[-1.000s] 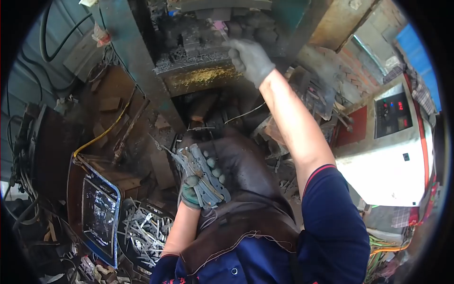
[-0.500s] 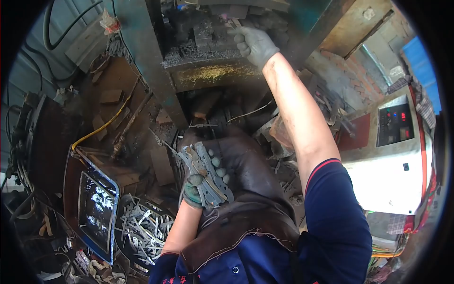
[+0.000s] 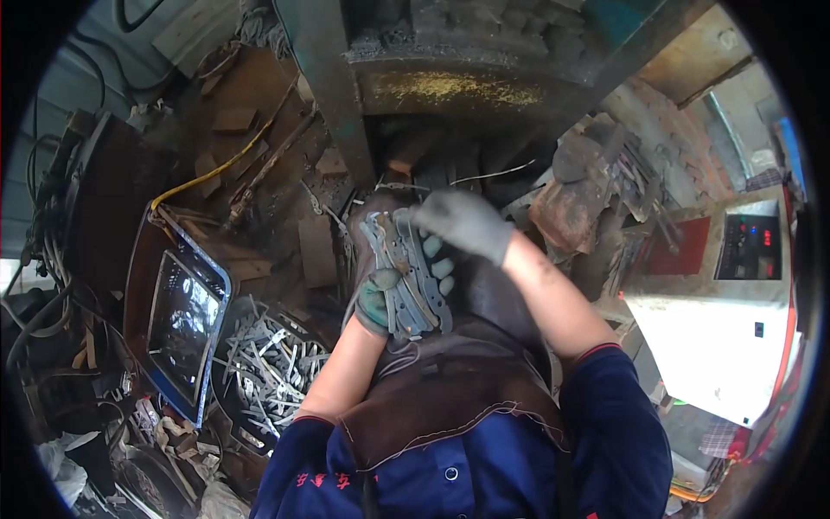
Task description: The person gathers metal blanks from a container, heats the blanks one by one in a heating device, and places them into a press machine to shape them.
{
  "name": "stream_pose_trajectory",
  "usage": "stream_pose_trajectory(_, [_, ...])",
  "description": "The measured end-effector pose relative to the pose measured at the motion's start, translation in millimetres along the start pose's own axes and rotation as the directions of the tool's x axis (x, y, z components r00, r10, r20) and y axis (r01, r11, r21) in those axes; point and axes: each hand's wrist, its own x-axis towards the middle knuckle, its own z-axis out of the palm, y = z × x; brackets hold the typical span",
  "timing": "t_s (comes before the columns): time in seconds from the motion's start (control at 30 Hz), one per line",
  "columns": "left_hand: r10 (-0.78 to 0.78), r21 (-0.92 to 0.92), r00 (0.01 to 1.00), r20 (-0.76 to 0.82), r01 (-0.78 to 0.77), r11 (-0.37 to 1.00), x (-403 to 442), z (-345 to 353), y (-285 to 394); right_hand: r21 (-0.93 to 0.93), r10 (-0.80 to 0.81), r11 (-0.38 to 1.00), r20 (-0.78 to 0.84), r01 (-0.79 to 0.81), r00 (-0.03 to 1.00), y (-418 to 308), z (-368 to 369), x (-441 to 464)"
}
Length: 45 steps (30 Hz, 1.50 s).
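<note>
My left hand (image 3: 377, 301), in a grey-green glove, is wrapped round a bundle of flat grey metal pieces (image 3: 405, 275) above my lap. Its thumb lies across the near side and its fingertips curl over the far side. My right hand (image 3: 467, 223), in a grey glove, is just above the upper end of the bundle. Its fingers are smeared by motion, so whether it touches or holds a piece cannot be made out. A brown apron (image 3: 450, 381) covers my lap below both hands.
Ahead stands a machine frame (image 3: 333, 95) with a yellow-flecked crossbar (image 3: 450, 90). At the left are a blue-edged tray (image 3: 226, 298) and a heap of metal strips (image 3: 272, 368). A white control cabinet (image 3: 709, 337) stands at the right, near a rusty block (image 3: 566, 208).
My right hand has come back from the machine to the bundle in my left hand. The view has tilted down, and the thin piece earlier in my right fingers no longer shows.
</note>
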Motion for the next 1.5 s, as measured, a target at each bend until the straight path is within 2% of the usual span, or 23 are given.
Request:
stream_pose_trajectory(0.03, [-0.052,0.037,0.983,-0.176,0.059,0.998,1,-6,4,-0.067,-0.028,0.997,0.001,0.028,1.0,-11,8,-2])
stream_pose_trajectory(0.07, [-0.057,0.044,0.983,-0.176,0.066,0.997,-1,-9,3,-0.132,-0.055,0.99,0.001,0.055,0.998,-20,13,-5])
stream_pose_trajectory(0.13, [-0.037,0.231,0.998,0.057,0.023,0.973,-2,-5,0,-0.15,-0.026,0.989,-0.061,0.016,0.998,-22,14,-8])
stream_pose_trajectory(0.2, [-0.003,0.167,1.0,-0.013,0.005,0.986,-5,-1,-4,-0.061,-0.15,0.989,-0.351,0.137,0.924,-4,4,-17])
stream_pose_trajectory(0.23, [0.018,0.149,0.998,-0.064,-0.008,0.989,-9,8,-7,0.172,-0.075,0.973,-0.405,0.156,0.911,23,3,-19])
stream_pose_trajectory(0.27, [0.032,0.128,0.992,-0.118,-0.017,0.992,-13,14,-8,0.145,-0.038,0.982,-0.46,0.118,0.887,25,-22,-41])
stream_pose_trajectory(0.3, [0.0,0.139,0.998,-0.062,0.009,0.99,-11,5,-5,0.491,0.205,0.87,-0.446,0.047,0.871,19,-46,-69])
stream_pose_trajectory(0.33, [-0.019,0.152,1.0,-0.012,0.02,0.988,-8,-4,-3,0.778,0.406,0.628,-0.353,0.023,0.843,18,-61,-92])
stream_pose_trajectory(0.37, [-0.02,0.139,1.0,0.004,0.02,0.99,-7,-4,-4,0.757,0.405,0.644,-0.461,0.111,0.79,36,-69,-112])
stream_pose_trajectory(0.47, [-0.038,0.113,0.998,0.05,0.032,0.993,-3,-2,-6,0.862,0.539,0.399,-0.497,0.313,0.68,88,-78,-171])
stream_pose_trajectory(0.6, [-0.035,0.1,0.998,0.054,0.03,0.995,-3,-4,-7,0.778,0.56,0.389,-0.625,0.493,0.545,151,-67,-210])
stream_pose_trajectory(0.67, [-0.064,0.097,0.993,0.102,0.054,0.994,-2,-4,-8,0.746,0.704,0.387,-0.618,0.542,0.348,176,-61,-215])
stream_pose_trajectory(0.8, [-0.084,0.144,0.987,0.136,0.064,0.988,2,-8,-9,0.829,0.742,0.295,-0.512,0.476,0.433,194,-52,-209])
stream_pose_trajectory(0.93, [-0.073,0.145,0.994,0.077,0.061,0.988,-2,-5,-8,0.808,0.762,0.288,-0.518,0.513,0.388,205,-67,-179])
stream_pose_trajectory(1.03, [-0.059,0.156,0.994,0.093,0.044,0.987,-2,-3,-10,0.784,0.838,0.269,-0.477,0.559,0.265,212,-94,-157])
stream_pose_trajectory(1.07, [-0.04,0.145,0.998,0.053,0.032,0.989,-3,-3,-10,0.785,0.838,0.27,-0.476,0.557,0.265,227,-97,-157])
stream_pose_trajectory(1.13, [-0.007,0.129,1.0,0.017,0.005,0.992,-4,-5,-9,0.748,0.761,0.068,-0.466,0.66,0.451,233,-103,-155])
stream_pose_trajectory(1.17, [-0.019,0.129,0.999,0.04,0.013,0.992,-2,-9,-8,0.768,0.798,0.162,-0.471,0.62,0.375,233,-100,-146])
stream_pose_trajectory(1.2, [-0.021,0.13,0.998,0.066,0.013,0.991,-1,-10,-6,0.776,0.784,0.162,-0.476,0.61,0.397,199,-106,-136])
stream_pose_trajectory(1.23, [-0.02,0.134,0.999,0.046,0.013,0.991,-3,-8,-6,0.816,0.729,0.34,-0.542,0.467,0.418,163,-111,-123])
stream_pose_trajectory(1.3, [-0.014,0.093,1.0,0.013,0.012,0.996,-4,-6,-4,0.767,0.552,0.585,-0.615,0.264,0.563,130,-121,-76])
stream_pose_trajectory(1.4, [-0.043,0.046,0.999,-0.017,0.044,0.998,-3,-8,2,0.765,0.342,0.574,-0.549,0.294,0.762,37,-145,8])
stream_pose_trajectory(1.5, [-0.066,0.014,0.998,-0.005,0.067,0.998,0,-7,3,0.785,0.207,0.556,-0.451,0.275,0.868,-27,-164,80])
